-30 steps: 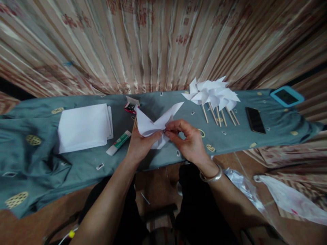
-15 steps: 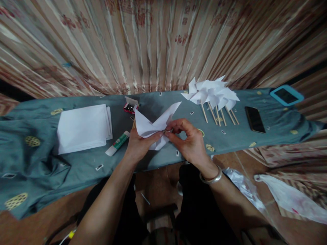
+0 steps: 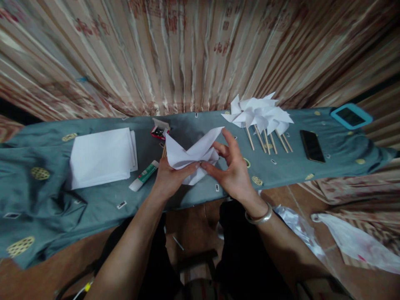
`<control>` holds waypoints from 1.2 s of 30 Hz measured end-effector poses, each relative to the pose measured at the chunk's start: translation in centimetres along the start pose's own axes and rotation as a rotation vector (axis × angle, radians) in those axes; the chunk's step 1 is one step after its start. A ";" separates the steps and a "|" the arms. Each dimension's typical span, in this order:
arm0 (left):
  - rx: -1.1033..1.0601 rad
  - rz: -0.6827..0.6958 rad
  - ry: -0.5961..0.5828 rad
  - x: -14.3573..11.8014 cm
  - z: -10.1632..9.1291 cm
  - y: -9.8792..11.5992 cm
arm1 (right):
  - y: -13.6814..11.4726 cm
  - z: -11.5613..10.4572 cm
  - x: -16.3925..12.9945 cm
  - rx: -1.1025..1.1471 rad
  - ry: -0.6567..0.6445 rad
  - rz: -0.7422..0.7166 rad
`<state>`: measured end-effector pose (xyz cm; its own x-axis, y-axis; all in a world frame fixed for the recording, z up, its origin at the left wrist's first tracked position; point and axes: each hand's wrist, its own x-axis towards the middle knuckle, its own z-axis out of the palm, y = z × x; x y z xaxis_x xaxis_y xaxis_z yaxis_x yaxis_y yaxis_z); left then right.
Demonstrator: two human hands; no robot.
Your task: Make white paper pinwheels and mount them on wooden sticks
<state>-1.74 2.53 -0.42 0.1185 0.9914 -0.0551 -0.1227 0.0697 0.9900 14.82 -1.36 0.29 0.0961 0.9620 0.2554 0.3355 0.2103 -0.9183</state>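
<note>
Above the cloth, a white paper pinwheel (image 3: 190, 156) with pointed blades is between my two hands. My left hand (image 3: 168, 177) grips it from the left, its thumb pressed near the centre and its other fingers hidden under the paper. On the right side, my right hand (image 3: 234, 171) has its thumb at the centre, while its fingers are spread behind the right blades, the index near the upper tip. Something small and dark shows between the thumbs; I cannot tell what. A bit of wooden stick (image 3: 164, 151) shows beside my left hand.
Stacked white paper (image 3: 100, 156) lies left on the grey-green cloth (image 3: 175, 202). A glue stick (image 3: 144, 176) and an open red box (image 3: 160, 130) of small dark pieces lie nearer. Several finished pinwheels (image 3: 262, 111), a black phone (image 3: 312, 146) and a blue-framed device (image 3: 351, 116) are on the right.
My right hand's fingers have opened from a pinch at the pinwheel's centre and spread behind its right blades. The right thumb stays at the centre; my left hand has barely moved.
</note>
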 end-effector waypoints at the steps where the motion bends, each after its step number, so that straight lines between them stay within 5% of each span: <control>1: 0.000 -0.004 -0.008 0.0 0.0 0.0 | 0.0 0.0 0.0 0.023 -0.004 0.022; 14: -0.097 -0.087 -0.007 -0.3 0.3 0.0 | -1.1 0.3 0.1 0.325 -0.021 0.256; 36: -0.006 -0.042 -0.014 -0.2 0.0 -0.3 | -0.2 0.5 0.3 0.341 -0.063 0.296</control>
<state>-1.76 2.30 -0.69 0.1376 0.9859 -0.0950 -0.1229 0.1122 0.9861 14.30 -0.99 0.41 0.0802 0.9959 -0.0419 -0.0268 -0.0399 -0.9988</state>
